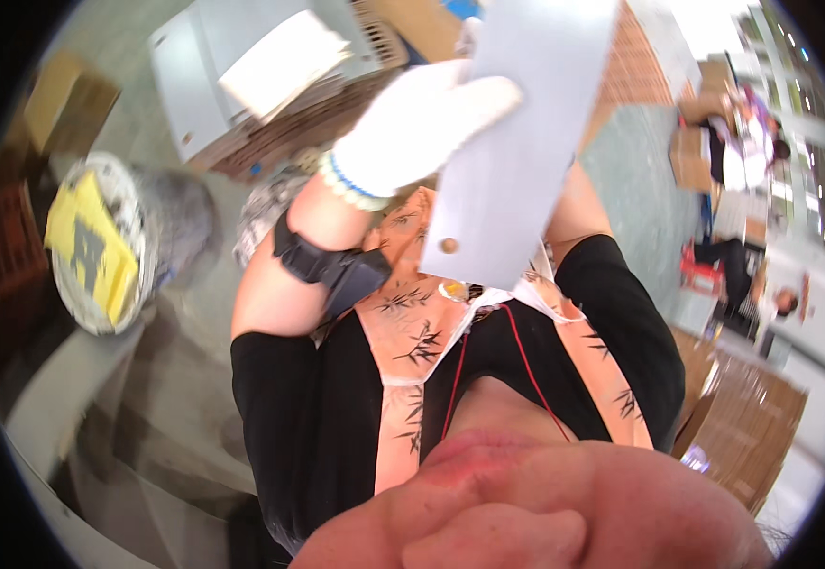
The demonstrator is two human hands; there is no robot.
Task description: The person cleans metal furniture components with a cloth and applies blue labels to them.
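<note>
A long, flat light-grey panel (517, 142) with a small round hole near its lower end is held up tilted before my chest. My left hand (422, 123), in a white knitted glove, grips its left edge, the thumb lying across the front face. The other fingers of that hand are mostly hidden. My right forearm reaches up behind the panel's right side, which hides the right hand and its fingers. Left of the panel, more grey panels (209, 81) lie in a stack, with a folded white sheet or pad (284, 66) on top.
A round bucket (152, 270) with a yellow cloth (100, 247) over it stands at the left. Behind it is a cardboard box (69, 102). Brown slatted material (632, 62) lies beyond the panel. Cardboard cartons (744, 417) are at the right, and other people sit farther off.
</note>
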